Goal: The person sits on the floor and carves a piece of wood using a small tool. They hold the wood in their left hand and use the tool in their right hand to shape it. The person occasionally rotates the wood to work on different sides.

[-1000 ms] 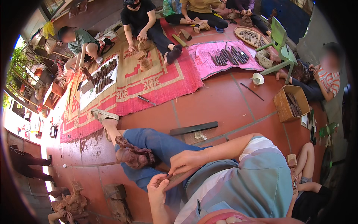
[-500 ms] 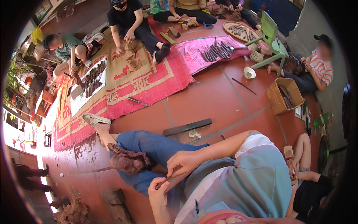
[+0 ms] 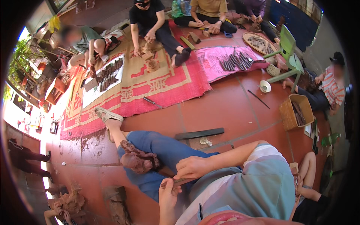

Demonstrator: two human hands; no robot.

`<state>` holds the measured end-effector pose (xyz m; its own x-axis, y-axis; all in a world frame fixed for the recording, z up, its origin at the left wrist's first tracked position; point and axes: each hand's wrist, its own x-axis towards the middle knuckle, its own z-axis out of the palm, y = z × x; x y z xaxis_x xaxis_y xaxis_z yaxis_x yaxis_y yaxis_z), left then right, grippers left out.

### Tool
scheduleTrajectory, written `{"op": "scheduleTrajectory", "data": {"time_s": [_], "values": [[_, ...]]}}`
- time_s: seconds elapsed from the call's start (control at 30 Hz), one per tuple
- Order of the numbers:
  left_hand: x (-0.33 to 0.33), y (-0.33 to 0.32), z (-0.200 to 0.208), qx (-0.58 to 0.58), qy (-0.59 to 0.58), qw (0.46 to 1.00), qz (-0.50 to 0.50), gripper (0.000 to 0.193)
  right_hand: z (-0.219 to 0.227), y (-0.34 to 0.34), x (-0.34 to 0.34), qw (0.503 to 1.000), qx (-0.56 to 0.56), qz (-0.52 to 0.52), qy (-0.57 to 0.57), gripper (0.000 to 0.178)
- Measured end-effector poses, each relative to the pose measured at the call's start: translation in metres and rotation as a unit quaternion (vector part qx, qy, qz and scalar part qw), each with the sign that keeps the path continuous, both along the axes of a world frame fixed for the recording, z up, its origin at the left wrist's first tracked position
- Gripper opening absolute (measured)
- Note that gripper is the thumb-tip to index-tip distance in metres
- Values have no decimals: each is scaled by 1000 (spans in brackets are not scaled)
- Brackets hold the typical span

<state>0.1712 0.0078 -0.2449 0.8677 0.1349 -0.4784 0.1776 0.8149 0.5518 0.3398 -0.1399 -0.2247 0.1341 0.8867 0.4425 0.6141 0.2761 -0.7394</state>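
My left hand [image 3: 170, 192] is closed, its thumb and fingers pinching one end of a slim brown stick [image 3: 184, 181]. Over the same stick bends my right hand [image 3: 192, 167], its fingertips pressed down close to the left hand. The stick's other end runs toward my shirt, and its exact kind is unclear. A reddish-brown carved figure [image 3: 140, 159] with a rounded base lies on my blue-trousered leg [image 3: 157, 144], left of both hands and touched by neither.
A dark flat bar [image 3: 200, 134] lies on the tiled floor beyond my knee. Farther off are a patterned mat [image 3: 165, 95], a pink cloth [image 3: 212, 75] with several carving tools, a box [image 3: 288, 115] and a green chair [image 3: 288, 45]. Several people sit around; a carved lump [image 3: 71, 202] stands lower left.
The view has turned, so the surroundings sit farther right. My right hand has flattened over the stick, fingers lower and closer to the left hand. Another person's hands now show at the lower-left lump.
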Motion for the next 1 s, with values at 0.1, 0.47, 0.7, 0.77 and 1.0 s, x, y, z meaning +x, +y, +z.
{"op": "scheduleTrajectory", "data": {"time_s": [0.1,0.47,0.7,0.77,1.0], "values": [[6,-5,11,66,36,996,52,24,-1,5,7,1000,-2,-19,3,18],[16,-3,-3,78,7,992,97,40,-14,14,8,997,54,-23,-52,18],[16,-5,-5,310,-23,944,107,23,1,6,7,999,41,-5,-16,18],[13,-4,15,338,3,941,30,24,2,1,4,999,45,4,-4,17],[2,20,52,571,-74,800,-168,31,1,4,5,980,-28,118,161,19]]}}
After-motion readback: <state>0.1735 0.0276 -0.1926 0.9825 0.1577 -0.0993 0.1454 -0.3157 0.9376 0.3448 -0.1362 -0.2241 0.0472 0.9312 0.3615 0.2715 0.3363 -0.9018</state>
